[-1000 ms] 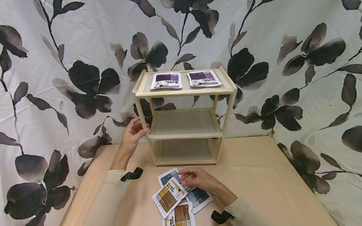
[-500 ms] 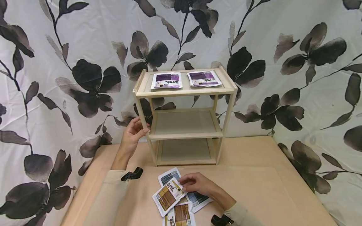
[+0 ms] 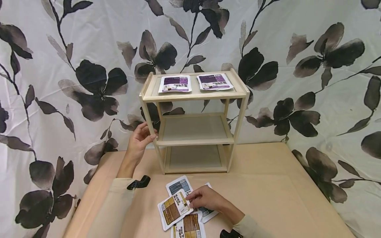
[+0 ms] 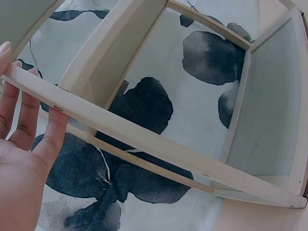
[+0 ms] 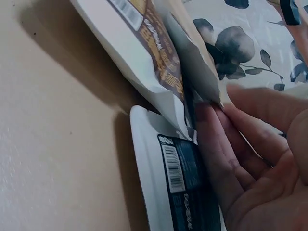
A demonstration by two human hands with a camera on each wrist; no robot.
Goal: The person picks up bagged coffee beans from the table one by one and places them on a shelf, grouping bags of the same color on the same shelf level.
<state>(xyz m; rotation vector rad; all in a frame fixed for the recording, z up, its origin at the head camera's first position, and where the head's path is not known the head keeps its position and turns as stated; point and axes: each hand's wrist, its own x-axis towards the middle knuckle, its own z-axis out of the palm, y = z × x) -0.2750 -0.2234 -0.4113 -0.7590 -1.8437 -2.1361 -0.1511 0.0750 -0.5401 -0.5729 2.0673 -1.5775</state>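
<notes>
My left hand (image 3: 137,145) grips the left front post of a small three-tier wooden shelf (image 3: 194,142). In the left wrist view its fingers (image 4: 53,130) reach behind the post (image 4: 130,130). My right hand (image 3: 205,200) pinches the right edge of a yellow-and-brown pouch (image 3: 172,211), the uppermost of a loose pile in front of the shelf. Under it lie another brown pouch (image 3: 190,226), a blue pouch (image 3: 179,185) toward the back, and a second blue pouch (image 3: 208,215) partly hidden by my right hand. Close up, the right fingers (image 5: 216,149) overlap the blue pouch (image 5: 180,178).
Two purple pouches (image 3: 175,84) lie side by side on the shelf's top tier. The tan table (image 3: 268,191) carries shelf and pile. Behind hangs a white curtain (image 3: 107,19) with dark flowers. Each wrist wears a black band (image 3: 139,182).
My right hand has come slightly toward me and taken the edge of the yellow-and-brown pouch, which has shifted a little left. The right blue pouch has turned slightly. The left hand stays put.
</notes>
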